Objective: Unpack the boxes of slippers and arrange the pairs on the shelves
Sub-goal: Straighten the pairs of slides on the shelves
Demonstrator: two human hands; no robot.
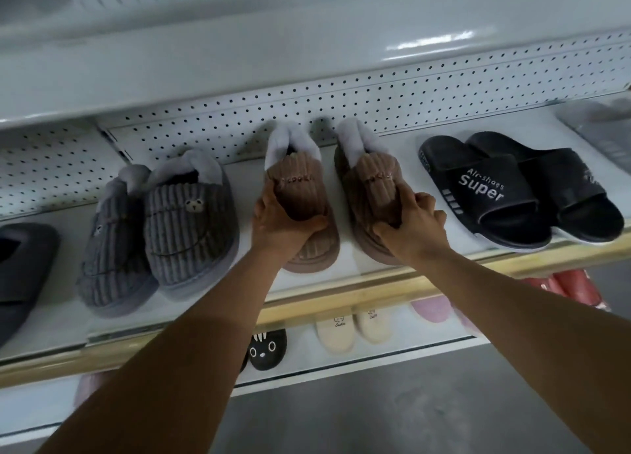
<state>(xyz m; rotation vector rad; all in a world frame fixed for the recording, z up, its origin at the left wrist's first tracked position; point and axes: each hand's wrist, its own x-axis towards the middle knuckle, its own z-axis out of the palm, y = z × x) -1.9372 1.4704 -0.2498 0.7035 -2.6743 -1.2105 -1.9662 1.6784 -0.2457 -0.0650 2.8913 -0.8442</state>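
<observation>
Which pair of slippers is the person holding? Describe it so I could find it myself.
Look at the white shelf with the pegboard back. In its middle, between the grey corduroy pair and the black slides, stand the brown slippers, one gripped by the left hand, the other by the right hand. Only they are brown ribbed fabric with pale fluffy lining.

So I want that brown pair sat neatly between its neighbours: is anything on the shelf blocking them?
Nothing visible. Both hands, left hand and right hand, already grip the brown slippers, which sit apart from the grey slippers and black slides.
</observation>
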